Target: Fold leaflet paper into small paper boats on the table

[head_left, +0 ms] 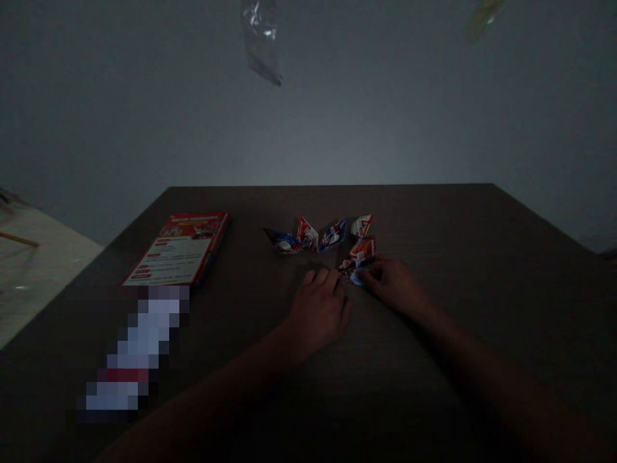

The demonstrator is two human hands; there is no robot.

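In the dim head view, a folded printed card (361, 254) in orange, white and blue stands between my hands on the dark table. My right hand (398, 286) pinches its lower right edge between thumb and fingers. My left hand (321, 308) rests on the table with bent fingers closed at the card's lower left corner; its fingertips are partly hidden. Behind the card stands a white and red folded card (362, 225). Further left, a blue and white folded card (333, 235), a red and white one (307, 234) and a dark blue one (284, 242) continue the curved row.
A red and white printed box or book (176, 251) lies at the table's left, with a blurred-out pale item (149, 334) in front of it. The table (457, 231) meets a grey wall (385, 116). A clear plastic piece (261, 38) hangs above.
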